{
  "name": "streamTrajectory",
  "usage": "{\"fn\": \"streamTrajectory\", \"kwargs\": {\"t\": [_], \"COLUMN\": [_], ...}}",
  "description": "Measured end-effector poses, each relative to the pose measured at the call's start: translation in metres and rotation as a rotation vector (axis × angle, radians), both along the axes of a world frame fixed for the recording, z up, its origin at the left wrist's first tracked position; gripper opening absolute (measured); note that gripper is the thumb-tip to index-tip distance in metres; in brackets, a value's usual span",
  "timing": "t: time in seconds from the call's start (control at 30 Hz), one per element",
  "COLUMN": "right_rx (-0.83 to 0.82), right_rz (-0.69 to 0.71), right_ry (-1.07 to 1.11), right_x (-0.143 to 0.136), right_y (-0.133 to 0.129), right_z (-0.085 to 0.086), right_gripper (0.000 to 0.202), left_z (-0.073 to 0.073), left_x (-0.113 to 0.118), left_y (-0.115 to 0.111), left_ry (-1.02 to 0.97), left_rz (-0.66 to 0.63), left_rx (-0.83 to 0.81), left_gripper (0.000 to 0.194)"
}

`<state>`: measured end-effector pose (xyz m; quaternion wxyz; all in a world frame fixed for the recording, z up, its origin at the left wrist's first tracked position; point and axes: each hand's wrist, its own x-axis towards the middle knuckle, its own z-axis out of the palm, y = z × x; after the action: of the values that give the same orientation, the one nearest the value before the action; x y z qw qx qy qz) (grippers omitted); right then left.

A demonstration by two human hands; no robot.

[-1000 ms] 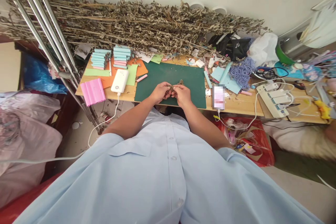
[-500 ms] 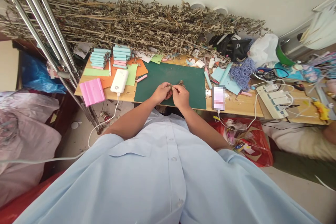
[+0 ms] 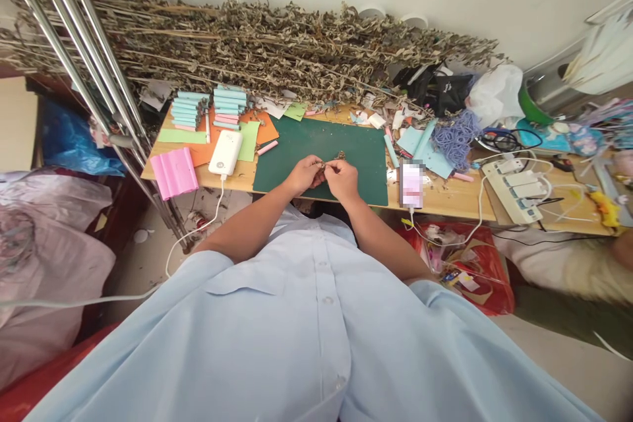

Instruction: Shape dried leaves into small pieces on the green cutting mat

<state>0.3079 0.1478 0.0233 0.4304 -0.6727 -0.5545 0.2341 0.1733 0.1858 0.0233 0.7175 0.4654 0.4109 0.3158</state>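
Both hands meet over the near edge of a dark green mat [image 3: 291,142]. My left hand [image 3: 305,176] is closed, its thumb and fingers pinching a small brownish bit of dried leaf [image 3: 322,167]. On the other side of that bit, my right hand [image 3: 342,180] is closed too, its fingertips pressed to it. Just beyond the right knuckles a small clump of dried leaves [image 3: 341,155] shows on the mat. The palms and lower fingers of both hands are hidden.
Dried leafy stalks [image 3: 297,46] lie in a long heap along the wall. Left of the mat are blue paper rolls [image 3: 230,100], a white power bank [image 3: 225,152] and pink paper [image 3: 174,173]. To the right are a phone [image 3: 411,184], purple yarn [image 3: 455,140] and a power strip [image 3: 514,191].
My right hand has shifted slightly to the right, and the fingertips have moved a little on the dried leaf. Less of the clump behind the right hand shows.
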Motion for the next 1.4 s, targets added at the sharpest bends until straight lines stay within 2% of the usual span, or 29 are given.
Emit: {"fn": "streamTrajectory", "kwargs": {"t": [0.13,0.2,0.27,0.4,0.57,0.63,0.7,0.77,0.9,0.97,1.07,1.2,1.3,1.4], "right_rx": [-0.185,-0.193,-0.162,-0.120,0.019,0.073,0.084,0.022,-0.164,-0.181,-0.096,0.103,0.123,0.106], "right_rz": [-0.107,-0.126,-0.120,-0.096,0.007,0.053,0.086,0.089,-0.003,-0.052,-0.060,0.100,0.164,0.153], "right_ry": [0.559,0.673,0.633,0.370,-0.016,-0.105,-0.075,0.087,0.538,0.614,0.407,-0.062,-0.265,-0.359], "right_x": [-0.004,-0.004,-0.004,0.000,0.003,0.003,0.003,0.001,-0.004,-0.006,-0.007,-0.005,-0.003,-0.002], "right_y": [0.007,0.008,0.007,0.003,-0.004,-0.006,-0.006,-0.004,0.003,0.004,-0.001,-0.011,-0.012,-0.011], "right_z": [0.000,-0.003,-0.006,-0.008,0.000,0.003,0.005,0.004,-0.003,-0.007,-0.009,-0.004,-0.003,-0.004], "right_gripper": [0.014,0.018,0.022,0.027,0.021,0.019,0.017,0.016,0.019,0.023,0.027,0.027,0.028,0.028], "left_z": [0.000,-0.001,-0.001,-0.002,0.000,0.001,0.002,0.002,0.000,0.000,-0.001,-0.001,-0.002,-0.003], "left_x": [-0.001,-0.003,-0.004,-0.004,-0.002,-0.001,-0.001,-0.001,-0.003,-0.003,-0.002,0.000,0.001,0.000], "left_y": [0.001,0.001,0.000,-0.002,-0.004,-0.005,-0.004,-0.003,-0.001,-0.001,0.000,0.001,0.001,0.001], "left_ry": [-0.081,-0.115,-0.130,-0.128,0.000,0.019,0.013,-0.009,-0.089,-0.108,-0.096,-0.059,-0.030,-0.019], "left_rz": [0.022,0.022,0.009,-0.029,-0.017,0.004,0.022,0.035,0.040,0.041,0.028,0.043,0.031,0.004], "left_rx": [-0.042,-0.060,-0.065,-0.042,0.065,0.086,0.073,0.033,-0.039,-0.046,-0.041,-0.032,-0.041,-0.021], "left_gripper": [0.008,0.011,0.019,0.028,0.012,0.009,0.009,0.008,0.006,0.007,0.010,0.013,0.014,0.014]}}
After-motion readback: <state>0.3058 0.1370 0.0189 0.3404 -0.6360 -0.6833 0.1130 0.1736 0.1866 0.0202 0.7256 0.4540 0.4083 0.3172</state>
